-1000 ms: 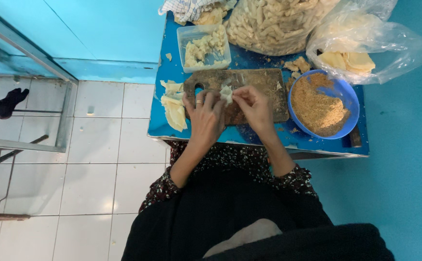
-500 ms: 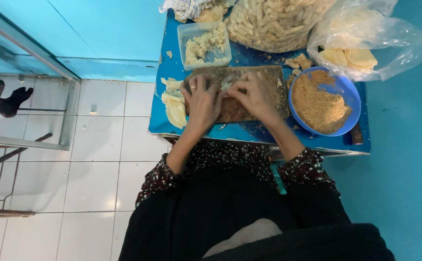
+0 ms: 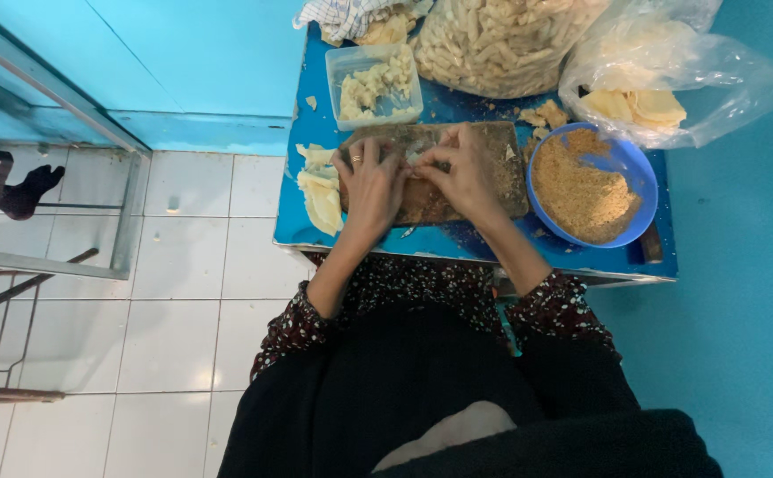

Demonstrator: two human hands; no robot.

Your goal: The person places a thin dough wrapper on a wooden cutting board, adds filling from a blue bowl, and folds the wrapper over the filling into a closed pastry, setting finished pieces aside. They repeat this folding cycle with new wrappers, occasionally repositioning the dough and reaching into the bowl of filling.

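Observation:
My left hand (image 3: 374, 181) and my right hand (image 3: 461, 168) rest side by side on a worn wooden board (image 3: 510, 173) on the small blue table (image 3: 457, 243). Both press on a pale piece of dough (image 3: 415, 155) between their fingertips; most of it is hidden under the fingers. A ring shows on my left hand. Thin pale dough sheets (image 3: 320, 190) lie left of the board, just beside my left hand.
A blue bowl of breadcrumbs (image 3: 588, 186) stands right of the board. Behind it are a clear tub of filling (image 3: 374, 86), a big bag of rolled pieces (image 3: 501, 40), a clear plastic bag with yellow sheets (image 3: 661, 88) and a checked cloth (image 3: 342, 16). White tiled floor lies left.
Both hands have come down from holding the dough piece up to pressing it flat on the board. The view has shifted slightly lower.

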